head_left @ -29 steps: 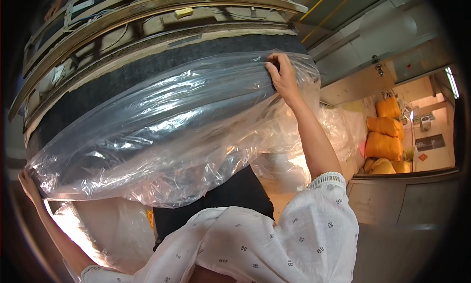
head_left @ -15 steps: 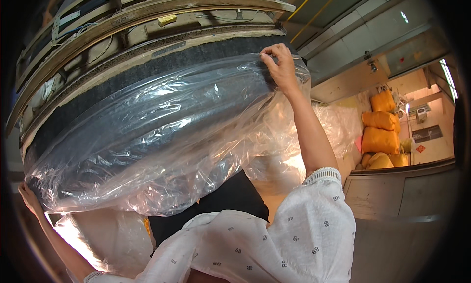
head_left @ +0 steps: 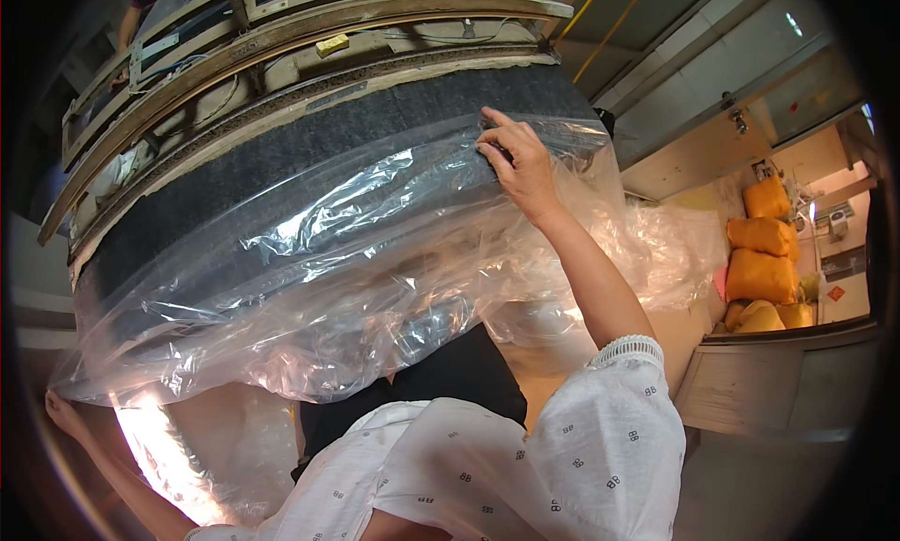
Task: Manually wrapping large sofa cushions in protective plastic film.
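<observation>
A large sheet of clear plastic film (head_left: 375, 250) lies wrinkled over the near part of a dark work surface (head_left: 281, 147) and hangs over its front edge toward my body. At the far left, my left hand (head_left: 62, 408) is closed on the film's corner; its fingertips are small and partly hidden. My right hand (head_left: 521, 161) is at the film's far edge, right of the middle. Its index finger is stretched out and the thumb is apart from it, with the fingertips on or just above the film.
Behind the surface runs a wooden-railed frame (head_left: 309, 23) with a small yellow block (head_left: 332, 45) on it. Beyond it, at upper left, another person's arm (head_left: 127, 30) shows. More crumpled film (head_left: 675, 250) lies to the right. Orange bundles (head_left: 761, 274) are stacked farther right.
My right hand has moved left and nearer, its fingers spreading from a pinch. The film's right corner now lies free beyond it. My left hand has lowered slightly, drawing the left corner nearer.
</observation>
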{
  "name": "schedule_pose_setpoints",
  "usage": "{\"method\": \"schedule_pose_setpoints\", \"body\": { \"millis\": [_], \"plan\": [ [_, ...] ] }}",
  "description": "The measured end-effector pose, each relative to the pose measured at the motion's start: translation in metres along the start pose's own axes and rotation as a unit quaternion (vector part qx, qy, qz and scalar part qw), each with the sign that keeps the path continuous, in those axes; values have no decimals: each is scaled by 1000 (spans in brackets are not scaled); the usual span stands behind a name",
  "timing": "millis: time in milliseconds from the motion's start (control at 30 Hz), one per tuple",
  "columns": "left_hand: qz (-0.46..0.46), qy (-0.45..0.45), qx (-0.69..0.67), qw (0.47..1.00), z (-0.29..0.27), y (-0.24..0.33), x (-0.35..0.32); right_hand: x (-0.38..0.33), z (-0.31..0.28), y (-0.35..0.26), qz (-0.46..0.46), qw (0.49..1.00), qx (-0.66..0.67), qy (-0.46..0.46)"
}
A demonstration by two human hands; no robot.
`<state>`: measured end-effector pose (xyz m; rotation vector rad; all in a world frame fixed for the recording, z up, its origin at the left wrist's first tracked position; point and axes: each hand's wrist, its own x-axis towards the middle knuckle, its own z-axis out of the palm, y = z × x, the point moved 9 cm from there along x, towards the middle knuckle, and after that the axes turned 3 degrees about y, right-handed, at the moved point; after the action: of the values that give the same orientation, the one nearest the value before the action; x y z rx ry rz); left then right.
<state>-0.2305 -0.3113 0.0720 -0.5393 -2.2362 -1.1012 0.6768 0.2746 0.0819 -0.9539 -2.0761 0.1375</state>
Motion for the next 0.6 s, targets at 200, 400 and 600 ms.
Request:
{"method": "schedule_pose_setpoints", "body": {
  "millis": [200,400,600],
  "plan": [
    [-46,-2,-24,999,-36,31,-31,-14,-12,-8,21,996,50,64],
    [-60,10,-29,998,-53,29,-25,-18,-22,13,69,996,23,47],
    [-67,-27,-74,995,-35,13,-15,46,-80,-13,-16,981,104,165]
  ]
}}
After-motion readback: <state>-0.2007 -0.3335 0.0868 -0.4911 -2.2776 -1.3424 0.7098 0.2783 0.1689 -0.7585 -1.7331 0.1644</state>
